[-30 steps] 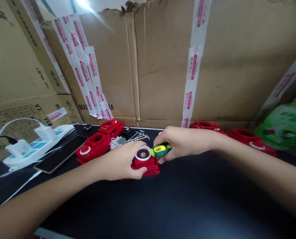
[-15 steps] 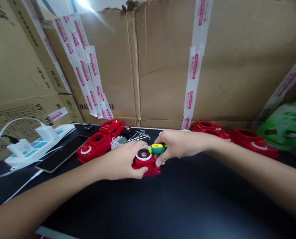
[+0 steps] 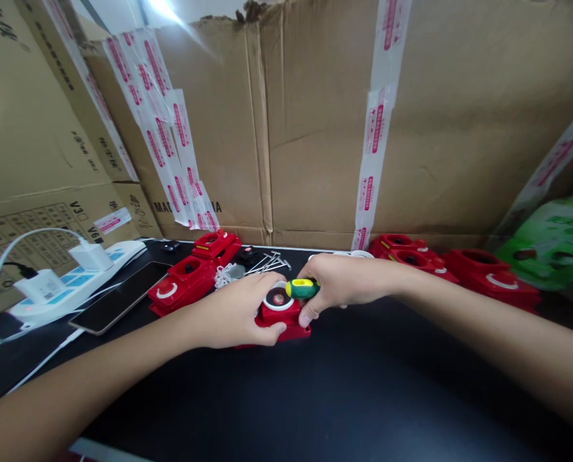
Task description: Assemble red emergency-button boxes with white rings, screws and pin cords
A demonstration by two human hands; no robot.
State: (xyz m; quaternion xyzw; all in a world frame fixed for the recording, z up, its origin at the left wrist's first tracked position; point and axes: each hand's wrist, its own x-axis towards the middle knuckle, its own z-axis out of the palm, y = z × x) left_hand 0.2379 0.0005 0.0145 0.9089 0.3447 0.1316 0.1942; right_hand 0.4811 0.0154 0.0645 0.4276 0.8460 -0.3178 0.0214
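**Green-and-yellow handle [image 3: 304, 289] edges left, over rim of white ring [image 3: 277, 307]**

Left hand [image 3: 240, 311] braces the red case [image 3: 293, 328] on the dark surface [image 3: 363, 385], fingers wrapped around its side; the right hand's [image 3: 337, 280] fingers clasp the handle. Likely rigid, light plastic, the case looks smooth enough to slip; its flat sides seem the best hold.

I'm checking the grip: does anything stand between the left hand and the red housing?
Nothing visible: the left hand grips the red housing directly; the screwdriver in the right hand is at the other side.
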